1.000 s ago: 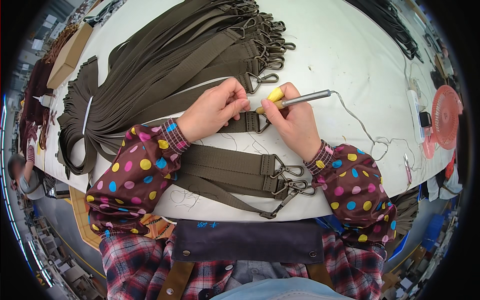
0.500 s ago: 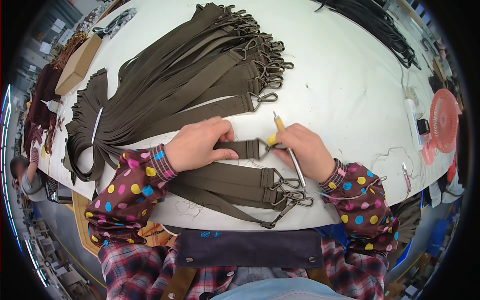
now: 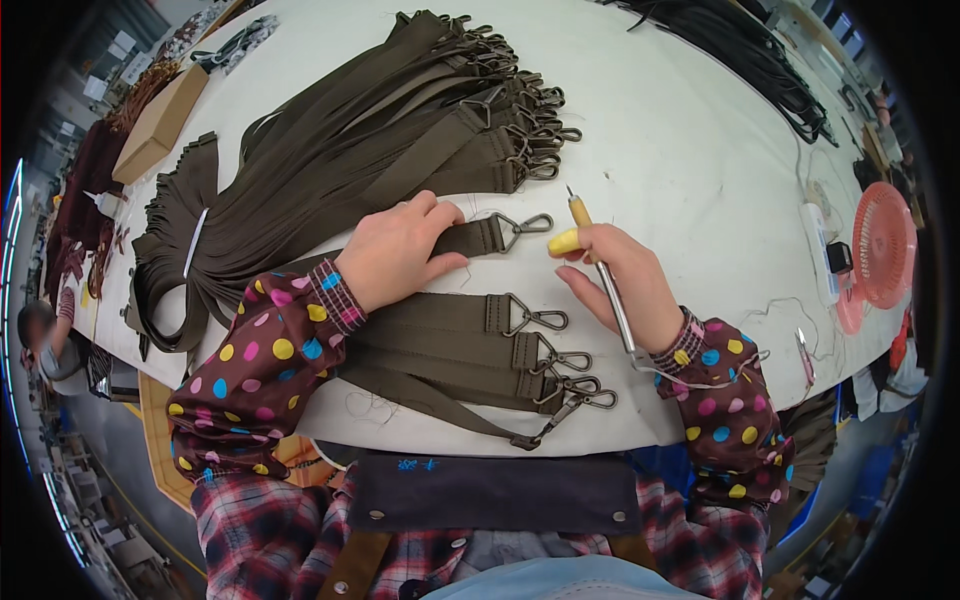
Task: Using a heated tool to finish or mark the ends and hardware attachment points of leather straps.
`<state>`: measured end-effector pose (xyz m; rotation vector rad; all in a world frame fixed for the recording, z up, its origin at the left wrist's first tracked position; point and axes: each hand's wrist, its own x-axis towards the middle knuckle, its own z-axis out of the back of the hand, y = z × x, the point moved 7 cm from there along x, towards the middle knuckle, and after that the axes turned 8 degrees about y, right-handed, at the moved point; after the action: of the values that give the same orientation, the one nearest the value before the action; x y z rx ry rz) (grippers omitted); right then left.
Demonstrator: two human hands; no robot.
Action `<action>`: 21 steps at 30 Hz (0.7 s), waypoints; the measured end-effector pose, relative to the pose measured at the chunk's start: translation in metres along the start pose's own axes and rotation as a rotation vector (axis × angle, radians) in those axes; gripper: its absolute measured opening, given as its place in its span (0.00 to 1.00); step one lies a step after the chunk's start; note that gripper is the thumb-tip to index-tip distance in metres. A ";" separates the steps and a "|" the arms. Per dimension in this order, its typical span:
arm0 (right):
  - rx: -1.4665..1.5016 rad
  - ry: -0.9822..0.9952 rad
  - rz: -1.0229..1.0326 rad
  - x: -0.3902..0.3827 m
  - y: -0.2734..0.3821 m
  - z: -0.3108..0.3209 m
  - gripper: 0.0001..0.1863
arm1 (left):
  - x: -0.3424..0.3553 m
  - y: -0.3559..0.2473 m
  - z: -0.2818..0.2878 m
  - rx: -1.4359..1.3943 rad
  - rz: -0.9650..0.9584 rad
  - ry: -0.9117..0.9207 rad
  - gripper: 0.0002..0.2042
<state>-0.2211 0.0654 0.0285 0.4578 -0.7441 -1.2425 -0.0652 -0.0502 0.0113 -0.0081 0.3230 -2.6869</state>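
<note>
Olive-brown webbing straps with metal snap hooks fan out across the white table. My left hand grips one strap near its stitched end, thumb and forefinger at opposite edges. That strap's snap hook points right, toward my right hand. In my right hand is a pen-shaped tool with a fine metal tip, a yellowish front part and a thin cord at its rear. A yellow finger cover sits on my right forefinger. The tool's tip points away from me, apart from the strap.
Beyond my left hand lies the big strap bundle, bound by a white tie. Several straps lie nearer me. A cardboard box is at far left; a pink fan and white power strip stand right. Black cords lie far right.
The strap I held between both hands now lies with the nearer ones. My left hand has moved slightly away from me onto another strap; my right hand has let go of the hook, keeping the tool.
</note>
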 end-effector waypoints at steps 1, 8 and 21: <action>-0.025 -0.014 0.042 0.004 0.003 -0.003 0.13 | -0.003 -0.003 -0.002 -0.052 0.019 0.036 0.17; -0.116 0.024 0.167 0.012 -0.002 -0.028 0.15 | -0.002 -0.016 -0.001 -0.340 -0.032 0.008 0.18; 0.590 -0.081 -0.261 0.016 -0.029 -0.042 0.11 | 0.015 -0.016 -0.017 -0.641 -0.165 0.177 0.06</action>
<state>-0.2080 0.0383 -0.0159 1.0154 -1.1527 -1.2760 -0.0866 -0.0391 -0.0028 0.0118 1.2691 -2.6222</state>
